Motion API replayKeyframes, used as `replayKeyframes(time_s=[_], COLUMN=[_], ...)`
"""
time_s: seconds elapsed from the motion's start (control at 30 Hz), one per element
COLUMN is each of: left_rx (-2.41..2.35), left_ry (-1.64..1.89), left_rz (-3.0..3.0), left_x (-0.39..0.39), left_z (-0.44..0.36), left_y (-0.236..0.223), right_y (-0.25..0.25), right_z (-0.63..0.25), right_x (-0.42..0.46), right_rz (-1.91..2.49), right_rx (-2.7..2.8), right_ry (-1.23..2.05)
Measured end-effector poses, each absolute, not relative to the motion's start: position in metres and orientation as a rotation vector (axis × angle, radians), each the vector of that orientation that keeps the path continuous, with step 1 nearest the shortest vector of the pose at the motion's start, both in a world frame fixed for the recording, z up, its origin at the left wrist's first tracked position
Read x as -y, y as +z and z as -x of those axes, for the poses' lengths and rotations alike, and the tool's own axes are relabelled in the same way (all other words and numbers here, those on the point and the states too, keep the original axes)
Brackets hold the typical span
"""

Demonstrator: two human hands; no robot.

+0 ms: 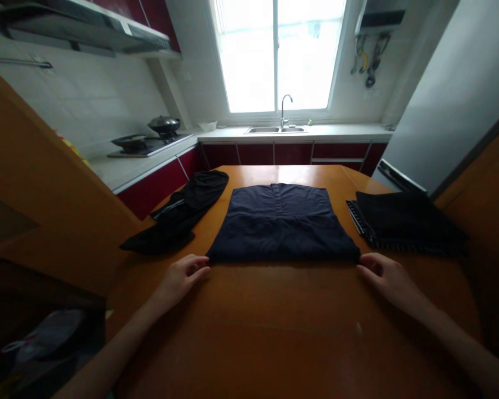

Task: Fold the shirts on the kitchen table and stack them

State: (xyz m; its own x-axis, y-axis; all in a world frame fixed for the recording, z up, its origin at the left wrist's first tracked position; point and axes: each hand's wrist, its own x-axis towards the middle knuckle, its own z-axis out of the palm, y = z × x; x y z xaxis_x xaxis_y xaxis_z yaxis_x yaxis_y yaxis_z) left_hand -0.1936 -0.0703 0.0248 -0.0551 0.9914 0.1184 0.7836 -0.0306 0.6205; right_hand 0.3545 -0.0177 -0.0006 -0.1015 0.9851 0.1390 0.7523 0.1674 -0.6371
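Observation:
A dark navy garment (pixel 280 227) lies folded flat on the table in front of me, with a seam or placket running down its upper middle. At its near left corner is my left hand (pixel 185 274), thumb and fingers closed on the cloth edge. My right hand (pixel 385 277) pinches the near right corner in the same way. The folded near edge stretches between the two hands. To the left a loose black garment (pixel 183 213) lies crumpled. On the right sits a stack of folded black clothes (pixel 403 221).
The wooden table (pixel 274 321) has rounded ends. Beyond it are a counter with a sink (pixel 264 130) and a stove with pans (pixel 164 125). A fridge (pixel 436 105) stands at the right, and a wooden panel (pixel 54 183) rises at the left.

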Motion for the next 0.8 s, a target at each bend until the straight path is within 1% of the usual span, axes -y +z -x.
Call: replayKeyframes(time_s=[0.17,0.33,0.43,0.63,0.8], left_rx=[-1.951,-1.930,-1.897,-1.872,-1.865], left_ry=[0.836,0.872,0.884,0.855,0.827], left_rz=[-1.879,-1.961,-1.986,-1.991,-1.985], left_x=[0.062,0.060,0.064,0.069,0.070], left_z=[0.189,0.193,0.195,0.193,0.189], left_y=[0.017,0.018,0.020,0.020,0.024], right_y=[-0.003,-0.004,-0.006,-0.007,0.001], right_z=[-0.344,-0.354,-0.365,-0.376,-0.372], right_x=[0.003,-0.005,-0.006,-0.003,0.003], right_rz=[1.612,1.652,1.606,1.517,1.436], right_rx=[1.956,1.977,1.935,1.885,1.950], right_ry=[0.481,0.360,0.415,0.635,0.611])
